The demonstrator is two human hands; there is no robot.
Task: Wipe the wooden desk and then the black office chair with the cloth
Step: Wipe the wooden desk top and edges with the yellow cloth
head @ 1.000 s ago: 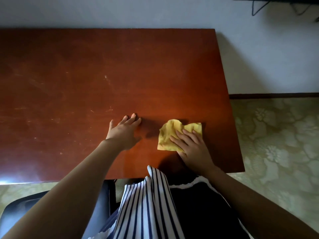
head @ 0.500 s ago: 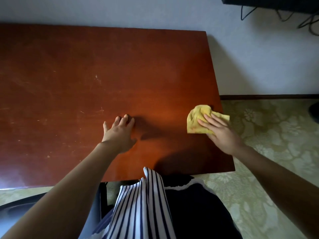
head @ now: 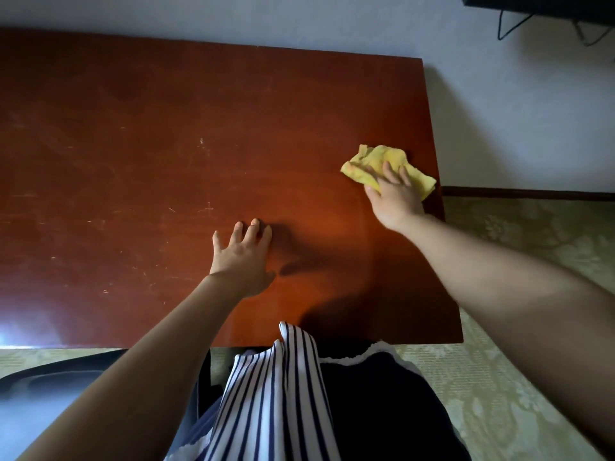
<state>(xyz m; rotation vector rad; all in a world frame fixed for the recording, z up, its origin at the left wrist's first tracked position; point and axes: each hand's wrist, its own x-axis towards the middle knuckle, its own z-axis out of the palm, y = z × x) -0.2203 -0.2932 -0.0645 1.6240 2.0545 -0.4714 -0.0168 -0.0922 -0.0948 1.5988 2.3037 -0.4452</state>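
Note:
A reddish-brown wooden desk (head: 166,144) fills most of the view, its top scratched in places. A crumpled yellow cloth (head: 376,161) lies near the desk's right edge. My right hand (head: 394,197) presses on the cloth with straight, spread fingers. My left hand (head: 241,254) rests flat on the desk near the middle front, fingers spread, holding nothing. Part of the black office chair (head: 50,380) shows at the lower left, below the desk's front edge, partly hidden by my left arm.
A pale wall runs behind the desk. Dark cables (head: 519,21) hang from a black object at the top right. Patterned green flooring (head: 532,234) lies to the right of the desk and under me. My striped and dark clothing (head: 299,400) fills the bottom centre.
My right hand has slid the cloth from the front middle of the desk to the right edge and then further back. My left hand has stayed in place on the desk.

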